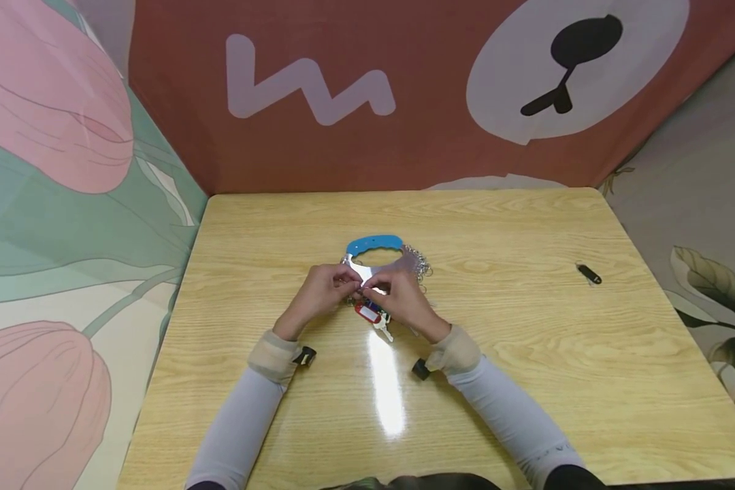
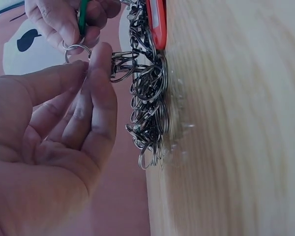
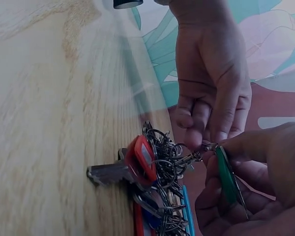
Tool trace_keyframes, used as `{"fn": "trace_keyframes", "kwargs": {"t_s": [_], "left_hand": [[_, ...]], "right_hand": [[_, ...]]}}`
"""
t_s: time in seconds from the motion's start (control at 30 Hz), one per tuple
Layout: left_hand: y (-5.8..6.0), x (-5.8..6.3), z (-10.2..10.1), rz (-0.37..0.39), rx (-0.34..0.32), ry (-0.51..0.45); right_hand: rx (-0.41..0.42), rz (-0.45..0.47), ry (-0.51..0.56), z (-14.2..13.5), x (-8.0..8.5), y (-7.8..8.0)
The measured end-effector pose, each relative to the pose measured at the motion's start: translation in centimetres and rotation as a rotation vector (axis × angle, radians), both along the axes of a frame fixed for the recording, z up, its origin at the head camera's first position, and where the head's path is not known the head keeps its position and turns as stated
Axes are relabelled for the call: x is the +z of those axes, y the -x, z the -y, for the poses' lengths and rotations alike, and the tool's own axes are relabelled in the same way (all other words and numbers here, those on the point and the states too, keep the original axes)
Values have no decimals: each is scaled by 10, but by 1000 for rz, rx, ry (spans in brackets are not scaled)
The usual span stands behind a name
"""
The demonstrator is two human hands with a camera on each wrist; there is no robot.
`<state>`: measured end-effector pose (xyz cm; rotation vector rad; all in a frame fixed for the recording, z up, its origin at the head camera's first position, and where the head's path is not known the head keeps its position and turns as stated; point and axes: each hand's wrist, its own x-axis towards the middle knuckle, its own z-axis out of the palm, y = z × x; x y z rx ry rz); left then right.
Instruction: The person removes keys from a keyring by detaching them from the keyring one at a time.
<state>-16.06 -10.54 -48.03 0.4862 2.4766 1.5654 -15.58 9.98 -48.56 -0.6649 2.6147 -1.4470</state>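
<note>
On the table lies a metal key holder plate (image 1: 361, 270) with a blue handle (image 1: 375, 242), its edge crowded with split rings (image 2: 150, 93). Over its near side, my left hand (image 1: 320, 291) pinches a key ring (image 2: 76, 47) between thumb and fingertips. My right hand (image 1: 405, 301) grips a green key tag (image 3: 227, 176) joined to that ring, and its fingertips meet the left ones there. Just below the hands hang a red key tag (image 1: 367, 313) and a silver key (image 1: 384, 331). The fingers partly hide the ring.
A black key tag (image 1: 590, 274) lies far to the right on the wooden table (image 1: 514, 313). Patterned walls (image 1: 318, 156) stand at the back and both sides. Each wrist wears a band with a small black camera (image 1: 305, 356).
</note>
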Motion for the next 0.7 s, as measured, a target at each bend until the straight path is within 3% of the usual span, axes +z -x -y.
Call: {"fn": "trace_keyframes", "kwargs": {"t_s": [0.13,0.7], "left_hand": [[-1,0,0,52,2,-52],[-1,2,2,81,40,12]], "right_hand": [[2,-7,22,2,-1,-1],[17,-107,-26,3,-3,-3]]}}
